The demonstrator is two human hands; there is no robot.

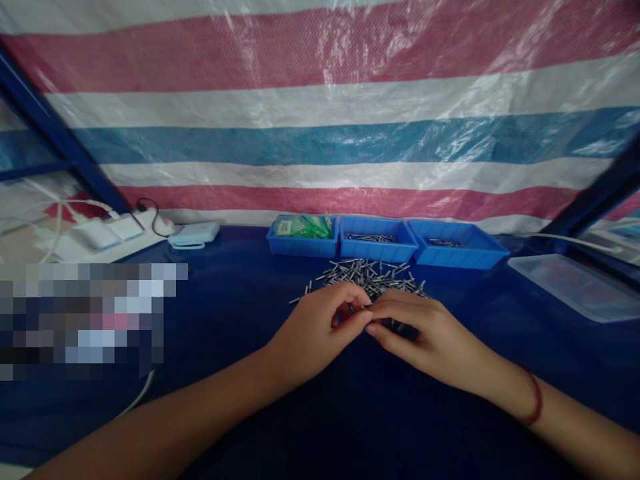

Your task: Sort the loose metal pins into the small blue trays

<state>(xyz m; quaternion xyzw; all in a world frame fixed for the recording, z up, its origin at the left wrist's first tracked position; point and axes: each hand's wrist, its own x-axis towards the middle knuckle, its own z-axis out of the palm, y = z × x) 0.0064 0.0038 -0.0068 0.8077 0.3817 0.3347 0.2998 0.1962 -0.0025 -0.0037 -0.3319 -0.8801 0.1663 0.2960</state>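
Note:
My left hand and my right hand meet over the middle of the table, fingertips touching. Both are closed in a pinch. Whatever sits between the fingertips is mostly hidden; only a small dark bit shows there. Just behind the hands lies a loose pile of thin metal pins, silver and dark, which look like blind rivets. The fingers cover the near part of the pile.
Beyond the pile stand three blue bins: one with green packets, a middle bin and a right bin holding metal pins. A clear plastic lid lies right. A power strip and light-blue device sit left.

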